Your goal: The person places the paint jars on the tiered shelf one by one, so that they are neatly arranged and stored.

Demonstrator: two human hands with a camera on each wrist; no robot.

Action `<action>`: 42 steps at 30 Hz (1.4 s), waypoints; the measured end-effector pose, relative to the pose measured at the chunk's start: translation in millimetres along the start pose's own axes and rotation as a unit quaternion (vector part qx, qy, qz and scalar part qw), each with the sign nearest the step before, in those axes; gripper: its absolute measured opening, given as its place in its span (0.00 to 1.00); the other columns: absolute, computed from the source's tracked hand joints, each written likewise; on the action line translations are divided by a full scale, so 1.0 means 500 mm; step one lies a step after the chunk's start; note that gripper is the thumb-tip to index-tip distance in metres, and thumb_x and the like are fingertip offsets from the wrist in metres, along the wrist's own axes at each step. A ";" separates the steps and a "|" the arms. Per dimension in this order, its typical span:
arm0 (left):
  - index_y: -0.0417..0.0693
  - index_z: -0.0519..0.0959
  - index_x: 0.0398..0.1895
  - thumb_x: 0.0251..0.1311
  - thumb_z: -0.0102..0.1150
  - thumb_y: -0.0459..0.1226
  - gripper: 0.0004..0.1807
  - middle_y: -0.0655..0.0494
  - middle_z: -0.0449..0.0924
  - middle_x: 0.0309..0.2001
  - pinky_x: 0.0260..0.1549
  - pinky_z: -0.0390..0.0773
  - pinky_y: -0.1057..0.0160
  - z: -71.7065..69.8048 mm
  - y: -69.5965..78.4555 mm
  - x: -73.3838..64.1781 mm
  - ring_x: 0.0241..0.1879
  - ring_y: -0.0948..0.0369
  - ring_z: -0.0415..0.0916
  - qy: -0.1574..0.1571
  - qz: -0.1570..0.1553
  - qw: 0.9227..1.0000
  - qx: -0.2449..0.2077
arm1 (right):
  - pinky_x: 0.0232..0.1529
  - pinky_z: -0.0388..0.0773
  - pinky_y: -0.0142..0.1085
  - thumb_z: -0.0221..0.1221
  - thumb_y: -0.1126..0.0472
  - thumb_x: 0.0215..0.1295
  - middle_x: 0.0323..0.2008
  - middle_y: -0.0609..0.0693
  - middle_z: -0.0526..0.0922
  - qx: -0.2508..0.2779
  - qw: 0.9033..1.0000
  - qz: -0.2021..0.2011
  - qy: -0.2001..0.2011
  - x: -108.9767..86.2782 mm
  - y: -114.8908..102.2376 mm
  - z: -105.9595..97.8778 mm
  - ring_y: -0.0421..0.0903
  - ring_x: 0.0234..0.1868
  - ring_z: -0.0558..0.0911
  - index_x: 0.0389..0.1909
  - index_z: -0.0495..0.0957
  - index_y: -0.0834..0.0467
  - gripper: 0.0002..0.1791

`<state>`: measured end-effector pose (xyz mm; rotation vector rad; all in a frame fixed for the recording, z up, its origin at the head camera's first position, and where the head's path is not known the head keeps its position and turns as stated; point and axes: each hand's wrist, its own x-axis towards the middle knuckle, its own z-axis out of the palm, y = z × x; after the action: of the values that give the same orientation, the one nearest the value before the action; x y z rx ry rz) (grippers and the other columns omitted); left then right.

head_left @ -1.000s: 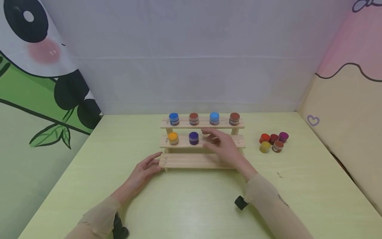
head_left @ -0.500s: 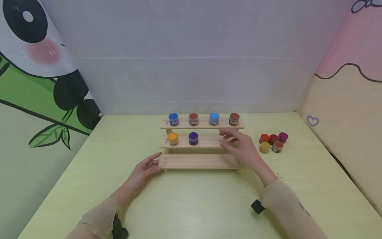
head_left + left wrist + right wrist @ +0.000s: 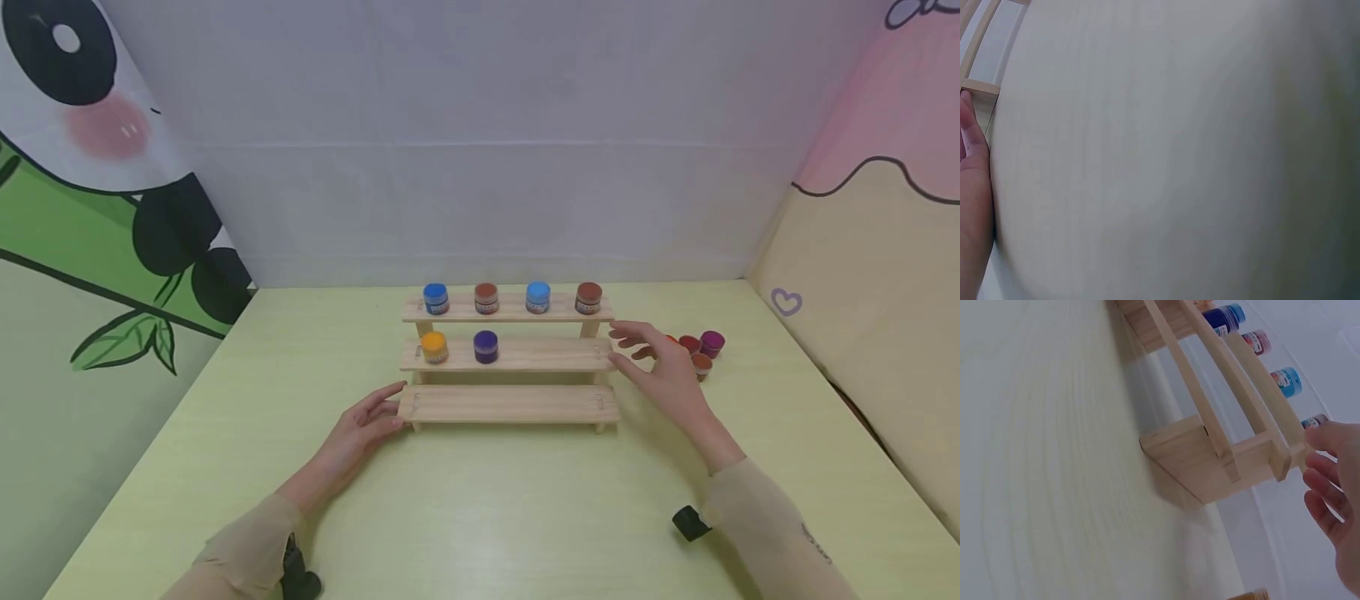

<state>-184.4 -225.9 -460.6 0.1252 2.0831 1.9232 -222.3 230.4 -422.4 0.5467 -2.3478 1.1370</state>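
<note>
A three-tier wooden rack [image 3: 510, 403] stands mid-table. Along its top tier sit a dark blue jar [image 3: 436, 298], a brown jar [image 3: 486, 298], a light blue jar [image 3: 537, 297] and another brown jar [image 3: 588, 297]. An orange-yellow jar [image 3: 433, 347] and a purple jar [image 3: 486, 347] occupy the middle tier's left half. My left hand [image 3: 365, 429] rests its fingertips on the rack's lower left end. At the right end of the middle tier, my right hand [image 3: 667, 375] is bent loosely with nothing in its grasp. In the right wrist view its fingers [image 3: 1325, 481] appear beyond the rack's end.
Right of the rack, partly behind my right hand, is a cluster of small jars, including a purple-lidded jar [image 3: 712, 343] and a brown-lidded jar [image 3: 702, 365]. A pale back wall [image 3: 480, 208] and printed side panels border the table [image 3: 480, 517].
My right hand has moved right, from in front of the middle tier to past the rack's right end, now covering part of the jar cluster. The left hand stays at the rack.
</note>
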 end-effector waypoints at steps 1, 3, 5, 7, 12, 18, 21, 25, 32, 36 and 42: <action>0.51 0.56 0.77 0.68 0.58 0.39 0.36 0.64 0.80 0.51 0.55 0.76 0.76 0.000 0.000 0.000 0.54 0.71 0.78 0.000 -0.001 1.000 0.000 | 0.43 0.80 0.31 0.68 0.64 0.60 0.49 0.52 0.86 -0.008 1.000 0.002 0.001 -0.002 0.007 -0.004 0.46 0.45 0.82 0.60 0.77 0.52 0.26; 0.51 0.56 0.77 0.68 0.58 0.39 0.36 0.64 0.80 0.51 0.55 0.76 0.75 0.000 0.000 0.000 0.54 0.71 0.78 0.001 -0.002 1.000 -0.002 | 0.43 0.78 0.27 0.68 0.64 0.59 0.50 0.53 0.86 -0.023 1.000 0.007 0.000 -0.007 0.018 -0.012 0.48 0.46 0.82 0.61 0.76 0.53 0.27; 0.50 0.56 0.77 0.69 0.57 0.38 0.36 0.64 0.80 0.51 0.54 0.76 0.75 0.000 0.001 -0.001 0.53 0.71 0.78 0.001 -0.001 1.000 -0.003 | 0.45 0.76 0.23 0.68 0.64 0.60 0.51 0.54 0.85 -0.036 0.999 0.013 -0.002 -0.013 0.030 -0.020 0.49 0.46 0.82 0.61 0.76 0.54 0.27; 0.50 0.56 0.77 0.69 0.57 0.38 0.36 0.64 0.80 0.51 0.55 0.76 0.75 0.000 0.000 -0.001 0.54 0.71 0.78 -0.001 -0.001 1.000 -0.002 | 0.47 0.74 0.21 0.68 0.63 0.60 0.52 0.55 0.85 -0.048 0.999 0.017 -0.003 -0.020 0.042 -0.028 0.51 0.47 0.81 0.62 0.75 0.55 0.27; 0.51 0.55 0.77 0.69 0.57 0.39 0.36 0.64 0.80 0.52 0.55 0.75 0.75 0.000 0.002 -0.002 0.54 0.71 0.78 -0.004 0.000 1.000 0.001 | 0.49 0.72 0.23 0.67 0.62 0.61 0.54 0.57 0.83 -0.065 0.997 0.031 -0.014 -0.036 0.067 -0.050 0.53 0.50 0.79 0.62 0.74 0.57 0.27; 0.51 0.56 0.77 0.69 0.57 0.39 0.36 0.63 0.79 0.52 0.55 0.76 0.75 0.000 0.001 -0.001 0.54 0.70 0.78 -0.004 0.001 1.000 -0.003 | 0.36 0.73 0.27 0.67 0.62 0.62 0.52 0.59 0.83 -0.081 0.995 0.046 -0.033 -0.044 0.085 -0.071 0.52 0.46 0.78 0.63 0.74 0.59 0.28; 0.50 0.56 0.77 0.69 0.57 0.38 0.36 0.63 0.79 0.52 0.55 0.76 0.74 -0.001 0.000 -0.001 0.54 0.70 0.78 -0.004 0.003 1.000 -0.007 | 0.32 0.71 0.29 0.68 0.64 0.60 0.47 0.57 0.85 -0.080 0.995 0.040 -0.036 -0.042 0.096 -0.076 0.52 0.39 0.77 0.59 0.77 0.59 0.25; 0.50 0.56 0.77 0.69 0.56 0.37 0.36 0.63 0.79 0.52 0.55 0.76 0.74 -0.001 -0.001 -0.003 0.54 0.70 0.78 -0.005 0.007 1.000 -0.010 | 0.29 0.69 0.31 0.71 0.65 0.56 0.38 0.53 0.85 -0.081 0.996 0.023 -0.028 -0.041 0.111 -0.079 0.51 0.30 0.74 0.53 0.81 0.59 0.22; 0.49 0.55 0.77 0.69 0.56 0.36 0.35 0.63 0.79 0.52 0.55 0.76 0.74 0.000 0.001 -0.005 0.53 0.70 0.78 -0.004 0.008 1.000 -0.008 | 0.39 0.67 0.38 0.72 0.65 0.53 0.39 0.54 0.86 -0.123 0.992 0.024 -0.024 -0.048 0.117 -0.089 0.49 0.34 0.74 0.54 0.80 0.60 0.25; 0.49 0.55 0.77 0.69 0.56 0.36 0.35 0.64 0.79 0.51 0.55 0.76 0.74 0.000 0.001 -0.004 0.53 0.70 0.78 -0.003 0.008 1.000 -0.010 | 0.42 0.63 0.44 0.71 0.64 0.55 0.38 0.56 0.86 -0.139 0.989 0.038 -0.041 -0.048 0.117 -0.094 0.50 0.37 0.74 0.54 0.80 0.60 0.24; 0.49 0.56 0.77 0.69 0.56 0.36 0.35 0.64 0.80 0.51 0.55 0.76 0.74 -0.002 -0.002 -0.002 0.53 0.70 0.78 -0.003 0.009 1.000 -0.011 | 0.39 0.64 0.45 0.71 0.61 0.56 0.32 0.53 0.85 -0.155 0.986 0.042 -0.055 -0.049 0.127 -0.097 0.51 0.37 0.74 0.51 0.81 0.59 0.21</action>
<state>-183.6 -227.0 -461.2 0.1463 2.0626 1.9537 -225.1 309.5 -449.1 0.4111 -2.5997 0.7698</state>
